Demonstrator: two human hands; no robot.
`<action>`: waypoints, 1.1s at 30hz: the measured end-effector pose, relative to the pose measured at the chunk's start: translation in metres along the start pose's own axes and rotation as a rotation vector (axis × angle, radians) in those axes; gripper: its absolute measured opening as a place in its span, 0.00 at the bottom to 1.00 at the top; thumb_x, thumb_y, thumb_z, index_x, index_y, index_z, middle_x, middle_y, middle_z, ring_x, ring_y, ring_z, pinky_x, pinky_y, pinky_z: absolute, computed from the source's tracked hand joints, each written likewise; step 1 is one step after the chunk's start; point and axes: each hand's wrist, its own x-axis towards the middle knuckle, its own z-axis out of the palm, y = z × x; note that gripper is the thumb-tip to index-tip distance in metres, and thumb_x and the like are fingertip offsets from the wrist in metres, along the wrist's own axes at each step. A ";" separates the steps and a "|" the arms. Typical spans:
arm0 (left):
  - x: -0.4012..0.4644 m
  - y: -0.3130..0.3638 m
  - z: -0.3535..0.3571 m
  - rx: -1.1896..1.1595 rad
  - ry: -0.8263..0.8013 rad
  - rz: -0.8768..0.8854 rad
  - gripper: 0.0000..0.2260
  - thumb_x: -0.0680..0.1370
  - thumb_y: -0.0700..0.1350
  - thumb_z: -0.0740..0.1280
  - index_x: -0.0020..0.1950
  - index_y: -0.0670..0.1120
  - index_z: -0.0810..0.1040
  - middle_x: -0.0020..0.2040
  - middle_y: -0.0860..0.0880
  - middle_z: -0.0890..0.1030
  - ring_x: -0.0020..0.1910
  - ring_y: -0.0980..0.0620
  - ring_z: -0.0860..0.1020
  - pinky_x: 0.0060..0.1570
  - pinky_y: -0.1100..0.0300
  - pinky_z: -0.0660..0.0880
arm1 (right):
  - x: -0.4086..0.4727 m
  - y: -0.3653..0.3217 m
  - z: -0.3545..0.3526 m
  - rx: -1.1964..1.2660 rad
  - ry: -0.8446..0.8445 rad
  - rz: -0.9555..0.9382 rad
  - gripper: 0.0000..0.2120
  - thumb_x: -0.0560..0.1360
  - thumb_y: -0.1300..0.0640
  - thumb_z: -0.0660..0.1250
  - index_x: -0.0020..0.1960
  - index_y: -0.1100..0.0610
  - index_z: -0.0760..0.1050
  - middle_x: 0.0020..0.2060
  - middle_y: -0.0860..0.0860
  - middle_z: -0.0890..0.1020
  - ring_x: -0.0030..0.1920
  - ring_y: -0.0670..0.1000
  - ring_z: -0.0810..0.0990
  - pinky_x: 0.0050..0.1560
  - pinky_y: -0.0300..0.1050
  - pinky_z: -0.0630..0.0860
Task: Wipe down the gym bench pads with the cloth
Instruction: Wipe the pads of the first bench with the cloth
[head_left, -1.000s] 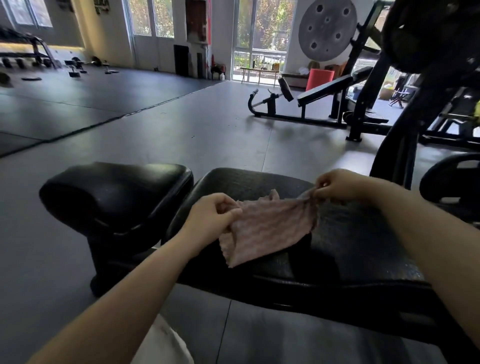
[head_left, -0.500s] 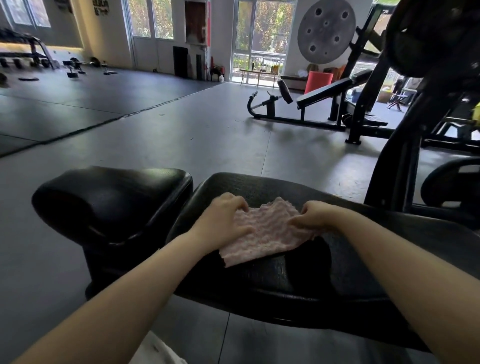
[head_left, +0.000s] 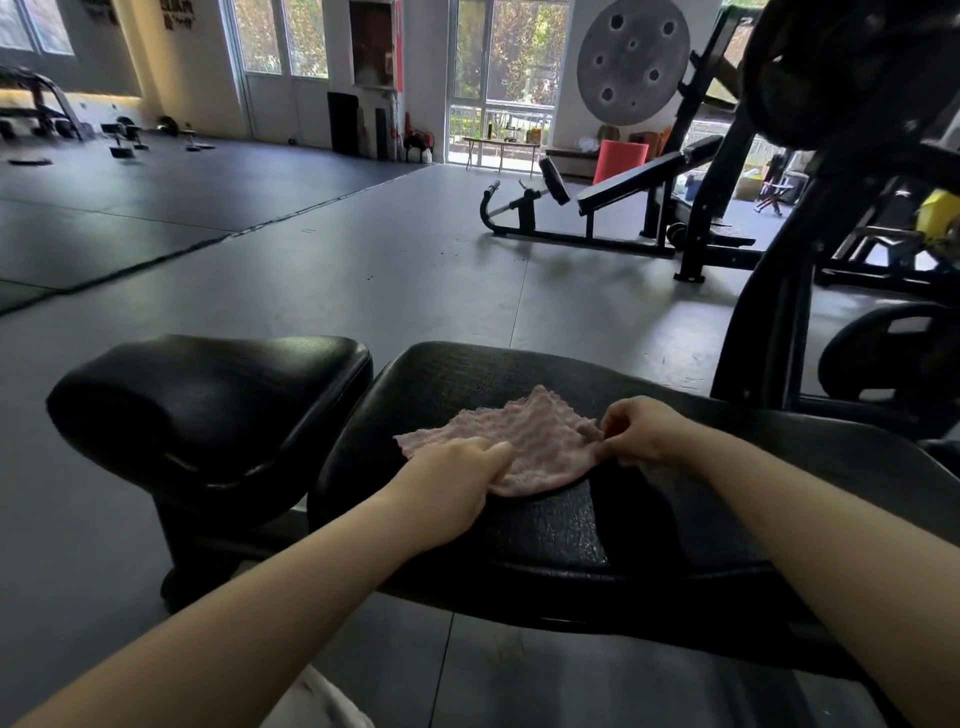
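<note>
A pink textured cloth (head_left: 535, 441) lies spread flat on the long black bench pad (head_left: 561, 525). My left hand (head_left: 447, 483) rests on the cloth's near left edge with curled fingers gripping it. At the cloth's right corner my right hand (head_left: 636, 431) pinches the fabric. A second, shorter black seat pad (head_left: 208, 400) sits to the left of the long pad, separated by a narrow gap.
A black machine frame (head_left: 779, 312) and a weight plate (head_left: 893, 358) stand close on the right. Another incline bench (head_left: 623, 192) stands farther back on the grey floor (head_left: 363, 270). White cloth of my clothing shows at the bottom edge.
The cloth went from hanging stretched between both hands to lying flat on the long pad. Both hands lowered onto it and spread it out wider.
</note>
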 end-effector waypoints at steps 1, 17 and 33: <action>0.001 -0.001 -0.003 -0.034 0.006 0.003 0.09 0.72 0.34 0.59 0.45 0.48 0.69 0.49 0.46 0.76 0.49 0.44 0.75 0.48 0.49 0.73 | 0.000 0.000 0.001 0.035 0.051 -0.006 0.07 0.71 0.63 0.73 0.43 0.58 0.75 0.33 0.53 0.79 0.22 0.42 0.75 0.29 0.39 0.75; 0.051 0.042 -0.087 -0.859 0.016 -0.492 0.17 0.72 0.27 0.52 0.41 0.41 0.77 0.38 0.42 0.79 0.34 0.47 0.74 0.35 0.58 0.72 | -0.050 -0.028 -0.087 -0.123 0.352 -0.290 0.03 0.72 0.57 0.73 0.40 0.53 0.80 0.34 0.42 0.76 0.35 0.44 0.74 0.34 0.34 0.68; 0.022 0.066 -0.116 -1.811 0.295 -0.661 0.06 0.74 0.29 0.53 0.48 0.35 0.67 0.50 0.35 0.72 0.46 0.40 0.78 0.50 0.50 0.77 | -0.077 -0.081 -0.006 0.722 0.107 -0.381 0.09 0.74 0.63 0.69 0.41 0.54 0.70 0.35 0.52 0.77 0.33 0.48 0.73 0.33 0.41 0.71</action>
